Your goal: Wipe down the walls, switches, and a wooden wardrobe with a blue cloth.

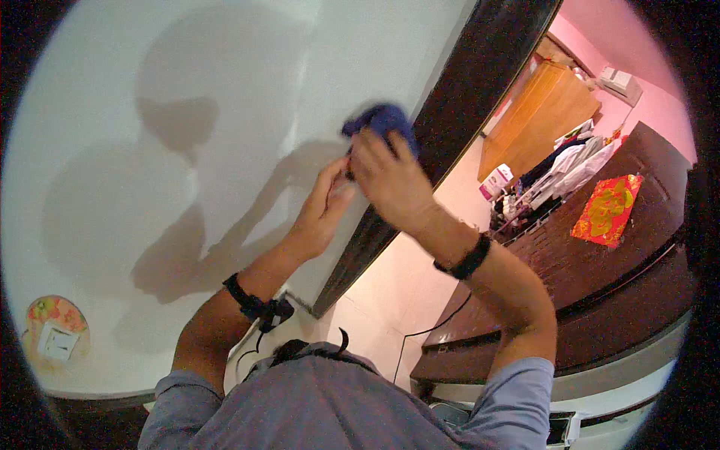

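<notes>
A dark blue cloth, bunched and blurred, is up near the dark door frame, with the fingers of my right hand closed on it. Close below and to its left is my left hand, its fingers raised and partly curled beside the right wrist and palm. A small dark thing shows between the two hands, too blurred to name. Whether the left fingers hold anything cannot be made out. Black straps are around both wrists.
A white wall with shadows fills the left. A wall switch is low on it. Through the doorway stand a dark brown door with a red and gold paper decoration, hanging clothes and a wooden cabinet.
</notes>
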